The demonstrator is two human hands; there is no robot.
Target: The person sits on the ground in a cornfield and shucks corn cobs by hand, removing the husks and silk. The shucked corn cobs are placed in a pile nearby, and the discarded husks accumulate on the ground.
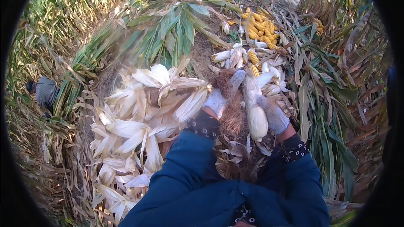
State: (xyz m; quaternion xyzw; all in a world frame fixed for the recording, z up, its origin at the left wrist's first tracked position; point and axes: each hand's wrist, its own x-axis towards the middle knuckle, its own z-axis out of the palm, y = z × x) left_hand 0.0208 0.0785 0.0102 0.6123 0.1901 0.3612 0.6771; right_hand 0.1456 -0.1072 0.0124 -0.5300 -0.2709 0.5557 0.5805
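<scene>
Both of my hands wear pale knitted work gloves. My left hand [222,96] has a tangled bunch of reddish-brown corn silk [233,118] in and below its fingers. Beside it, an ear of corn in its pale husk [255,110] lies lengthwise, its thick end towards me. My right hand [275,113] grips that ear from the right side. Just beyond the ear lie yellow corn cobs [253,57] among pale husks. A pile of husked yellow cobs [262,28] rests farther off.
Dry opened husks [139,129] are heaped at my left. Cut green corn stalks lie ahead [176,28] and at the right [328,151]. Standing corn [69,3] borders the ground. At the far left, part of a person in grey [46,92] shows. More cobs [319,25] lie upper right.
</scene>
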